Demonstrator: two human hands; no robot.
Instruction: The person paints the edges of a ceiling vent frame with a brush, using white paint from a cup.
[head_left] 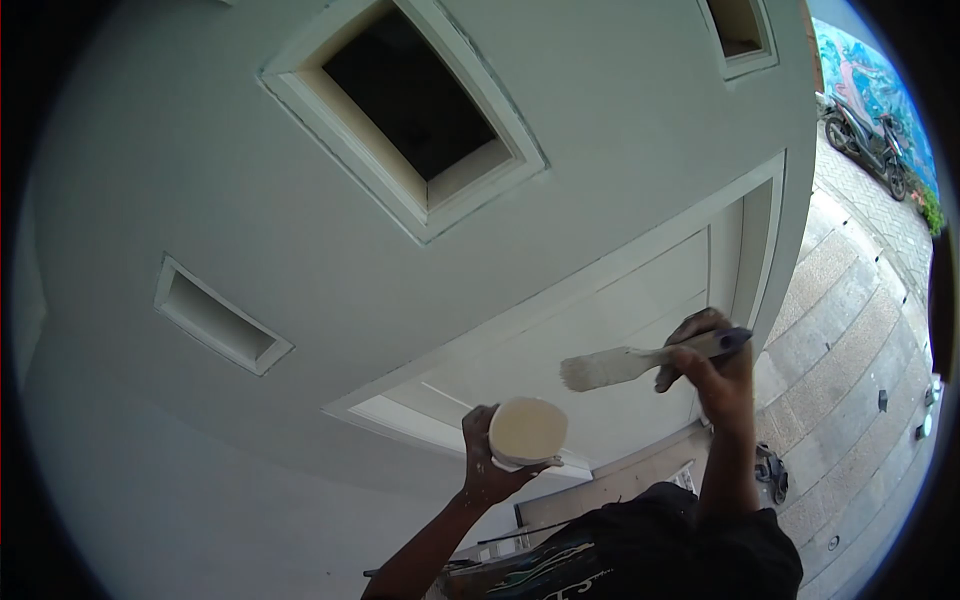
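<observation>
My left hand (484,456) is wrapped round a small tub of cream-coloured paint (529,430), its open top facing me. To the right, my right hand (705,360) grips a paintbrush (605,368) by the handle, with the bristles pointing left. Pale paint coats the bristles and the ferrule. The brush is held above and to the right of the tub, apart from it. Paint smears show on both hands. Behind them stands a pale wall (590,170) with a white-framed door (640,300).
A large framed opening (480,185) is set in the wall, with smaller recesses (225,318) at the left and top right. Paving (830,400) stretches away at the right. A motorcycle (870,145) is parked by a painted mural (880,70). A dark bag-like object (770,472) lies below.
</observation>
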